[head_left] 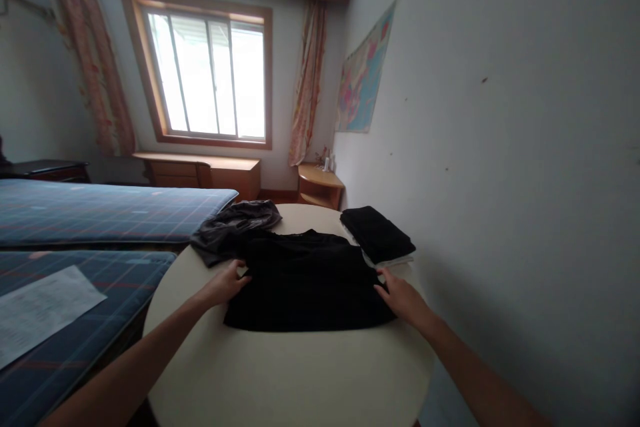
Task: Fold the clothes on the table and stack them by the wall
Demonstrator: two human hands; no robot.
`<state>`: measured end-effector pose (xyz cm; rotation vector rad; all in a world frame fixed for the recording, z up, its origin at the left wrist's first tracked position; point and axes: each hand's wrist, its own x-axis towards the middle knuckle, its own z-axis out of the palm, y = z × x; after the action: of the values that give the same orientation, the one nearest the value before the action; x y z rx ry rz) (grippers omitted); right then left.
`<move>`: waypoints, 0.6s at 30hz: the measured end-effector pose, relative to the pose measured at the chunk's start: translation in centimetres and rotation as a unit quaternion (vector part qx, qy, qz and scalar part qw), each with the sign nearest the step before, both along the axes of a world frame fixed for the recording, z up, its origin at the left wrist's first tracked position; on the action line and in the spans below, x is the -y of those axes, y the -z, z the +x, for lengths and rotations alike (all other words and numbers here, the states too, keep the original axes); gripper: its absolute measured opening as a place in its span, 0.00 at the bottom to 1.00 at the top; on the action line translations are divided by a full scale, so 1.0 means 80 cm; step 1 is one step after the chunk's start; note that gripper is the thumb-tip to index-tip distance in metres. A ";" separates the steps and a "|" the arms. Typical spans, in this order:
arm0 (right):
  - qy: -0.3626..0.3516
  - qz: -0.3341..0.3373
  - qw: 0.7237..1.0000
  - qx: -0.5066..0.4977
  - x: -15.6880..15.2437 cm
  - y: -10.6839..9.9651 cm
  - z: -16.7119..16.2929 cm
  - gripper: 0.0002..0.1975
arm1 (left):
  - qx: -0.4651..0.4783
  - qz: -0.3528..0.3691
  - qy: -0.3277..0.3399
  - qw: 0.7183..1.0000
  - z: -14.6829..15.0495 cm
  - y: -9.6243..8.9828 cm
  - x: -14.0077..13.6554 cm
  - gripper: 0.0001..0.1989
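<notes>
A black shirt [310, 287] lies spread on the round white table [295, 373], its neckline toward the far side and its hem toward me. At its left edge, my left hand [231, 281] pinches the cloth between thumb and fingers. My right hand [400, 293] grips the right edge in the same way, at about the same height. Both hands rest low, close to the tabletop. Behind the shirt at the left, a crumpled dark grey garment [215, 233] touches or overlaps it; the exact border is hard to make out.
A stack of folded black clothes [377, 230], with something white beneath, sits at the table's back right, near the wall. On the left are blue plaid mattresses [120, 213], one bearing a paper sheet [50, 307]. A desk [235, 177] and corner shelf [323, 180] stand beyond.
</notes>
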<state>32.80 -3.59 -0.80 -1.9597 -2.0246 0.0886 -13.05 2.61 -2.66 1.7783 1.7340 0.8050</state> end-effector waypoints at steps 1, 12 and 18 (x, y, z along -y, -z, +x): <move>0.008 0.000 1.000 0.025 0.003 0.003 -0.005 0.18 | -0.035 0.005 0.017 0.999 0.002 0.002 0.002 0.21; -0.004 -0.082 0.992 0.100 0.028 -0.036 -0.016 0.20 | -0.224 -0.072 0.104 0.966 -0.016 -0.054 0.034 0.30; -0.235 -0.064 0.970 0.027 0.057 -0.063 -0.095 0.05 | -0.242 0.046 0.302 0.921 0.037 -0.078 0.083 0.10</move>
<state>25.19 -8.15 4.25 -1.5195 -2.5372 0.2808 -10.11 -4.04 3.58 2.5421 1.2709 0.1895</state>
